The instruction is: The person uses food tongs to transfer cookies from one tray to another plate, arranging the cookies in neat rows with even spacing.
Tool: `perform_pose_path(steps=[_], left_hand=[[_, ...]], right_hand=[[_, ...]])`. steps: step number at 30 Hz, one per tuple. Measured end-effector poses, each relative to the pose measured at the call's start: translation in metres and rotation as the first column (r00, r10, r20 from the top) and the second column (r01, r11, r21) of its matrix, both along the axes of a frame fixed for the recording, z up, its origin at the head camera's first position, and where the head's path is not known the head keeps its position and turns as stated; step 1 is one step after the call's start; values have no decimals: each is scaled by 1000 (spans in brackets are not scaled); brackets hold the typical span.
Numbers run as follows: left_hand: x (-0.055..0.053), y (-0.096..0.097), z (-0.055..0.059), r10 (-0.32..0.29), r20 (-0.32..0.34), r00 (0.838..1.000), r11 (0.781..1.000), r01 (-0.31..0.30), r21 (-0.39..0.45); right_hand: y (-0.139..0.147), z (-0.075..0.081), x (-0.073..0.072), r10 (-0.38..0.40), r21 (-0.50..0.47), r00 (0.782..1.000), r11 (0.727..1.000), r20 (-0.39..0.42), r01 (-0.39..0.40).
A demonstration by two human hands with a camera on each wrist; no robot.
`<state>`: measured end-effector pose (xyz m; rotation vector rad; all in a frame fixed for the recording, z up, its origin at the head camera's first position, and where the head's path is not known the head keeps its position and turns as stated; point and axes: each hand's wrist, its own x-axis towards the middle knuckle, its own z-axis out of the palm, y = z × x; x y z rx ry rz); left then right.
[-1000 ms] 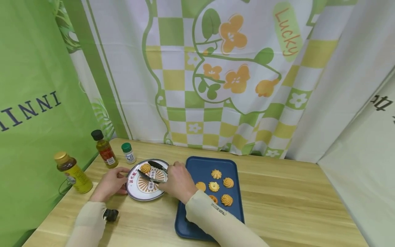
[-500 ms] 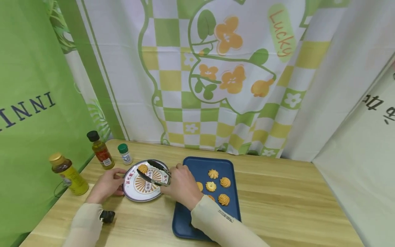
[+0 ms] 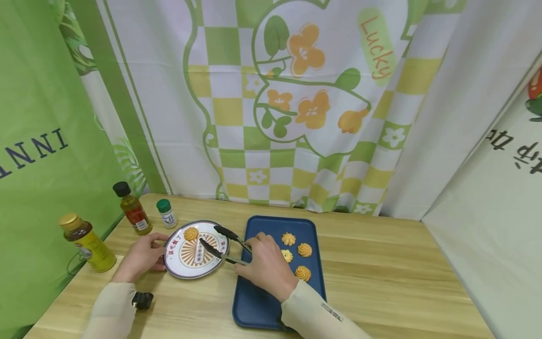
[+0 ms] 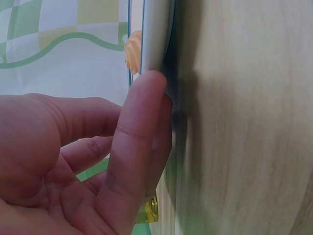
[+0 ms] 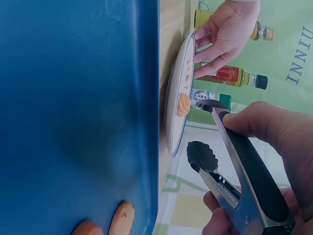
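"Head view: state the condition of both hands."

"Right hand (image 3: 268,263): gripping the tongs (image 3: 221,254), thumb on one arm. Tips: parted, above the plate (image 3: 179,267), on its side nearest the right hand. Left hand (image 3: 144,254): fingers touching the plate's rim. Whether they pinch it cannot be told."

"Locate the cookies."

"One cookie (image 3: 191,234) lies on the plate, between the two hands. Further cookies (image 3: 303,273) lie on the blue tray (image 3: 256,308), to the right of the right hand, which hides part of the tray."

"Specify plate position."

"Left of the right hand, apart from the tray. Left wrist view: rim seen above the wooden tabletop (image 3: 381,268)."

"Identify items around the left hand."

"Yellow bottle (image 3: 94,249): standing to its left. Oil bottle (image 3: 134,213), black cap: standing beyond it. Shaker (image 3: 167,215), green cap: also beyond it, just behind the plate."
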<state>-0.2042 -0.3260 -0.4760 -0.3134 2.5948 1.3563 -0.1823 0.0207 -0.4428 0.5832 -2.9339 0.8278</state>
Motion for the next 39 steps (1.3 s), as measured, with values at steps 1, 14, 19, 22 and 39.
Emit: perform_pose_path(steps=[1, 14, 19, 22, 39], left_hand=[[0, 0, 0, 2, 1, 1000, 1000, -2, 1], [-3, 1, -1, -7, -2, 1000, 1000, 7, 7], [0, -4, -2, -9, 5, 1000, 1000, 8, 7], [2, -8, -4, -9, 9, 1000, 1000, 9, 6], [0, -3, -4, -15, 6, 1000, 999, 15, 32]], right_hand=[[2, 0, 1, -3, -2, 1000, 1000, 1, 3], [30, -3, 7, -41, -24, 999, 999, -27, 40], [38, -5, 12, -59, -14, 998, 998, -6, 59], [43, -4, 15, -65, -19, 998, 998, 8, 66], [107, -1, 24, -180, -20, 983, 983, 31, 181]])
